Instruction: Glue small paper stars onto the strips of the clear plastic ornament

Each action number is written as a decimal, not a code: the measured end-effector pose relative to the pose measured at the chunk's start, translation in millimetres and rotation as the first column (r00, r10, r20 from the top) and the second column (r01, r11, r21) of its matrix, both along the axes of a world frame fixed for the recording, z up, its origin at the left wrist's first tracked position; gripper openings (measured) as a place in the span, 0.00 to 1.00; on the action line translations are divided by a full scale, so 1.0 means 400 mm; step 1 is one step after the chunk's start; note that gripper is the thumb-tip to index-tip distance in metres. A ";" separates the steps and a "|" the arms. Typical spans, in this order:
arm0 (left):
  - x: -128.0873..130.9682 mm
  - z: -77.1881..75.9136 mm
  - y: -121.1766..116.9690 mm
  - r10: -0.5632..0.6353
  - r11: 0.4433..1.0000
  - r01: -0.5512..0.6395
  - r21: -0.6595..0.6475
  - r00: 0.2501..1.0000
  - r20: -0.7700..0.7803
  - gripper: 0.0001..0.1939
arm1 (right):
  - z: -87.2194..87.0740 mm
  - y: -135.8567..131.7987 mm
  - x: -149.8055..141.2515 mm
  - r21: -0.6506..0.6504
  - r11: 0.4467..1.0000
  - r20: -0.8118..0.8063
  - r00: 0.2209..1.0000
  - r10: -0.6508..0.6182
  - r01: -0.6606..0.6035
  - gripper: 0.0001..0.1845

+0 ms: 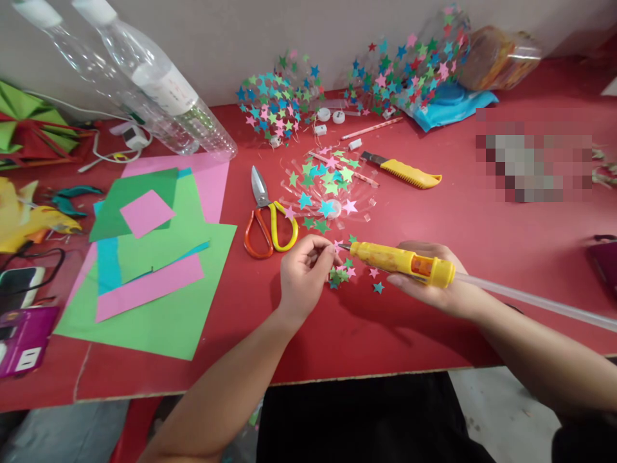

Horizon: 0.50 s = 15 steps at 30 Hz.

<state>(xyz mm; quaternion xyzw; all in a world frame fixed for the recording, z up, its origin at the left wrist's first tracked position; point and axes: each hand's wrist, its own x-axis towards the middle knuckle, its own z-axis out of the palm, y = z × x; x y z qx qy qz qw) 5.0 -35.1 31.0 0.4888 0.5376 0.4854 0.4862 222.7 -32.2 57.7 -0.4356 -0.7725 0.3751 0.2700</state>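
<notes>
Two clear bottles (166, 96) with white caps stand by the grey wall (202, 29), a white charger (135, 137) just left of them. Overlapping green and pink paper sheets (168, 315) lie on the red bench (530, 257), a phone (19, 286) and a purple box (38, 325) farther left. Scissors (260, 190) lie beside the paper, a yellow utility knife (409, 172) lies farther right, and a blue packet (448, 117) sits just beside a jar (504, 61) at the back.

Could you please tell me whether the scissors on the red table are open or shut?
The scissors are shut: their blades lie together and narrow to one tip, with no gap showing between them.
</notes>
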 end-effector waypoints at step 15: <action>-0.007 -0.004 0.000 -0.473 0.879 0.461 0.122 0.873 0.114 0.02 | 0.009 0.008 -0.015 0.386 0.919 -0.145 0.979 0.142 -0.076 0.19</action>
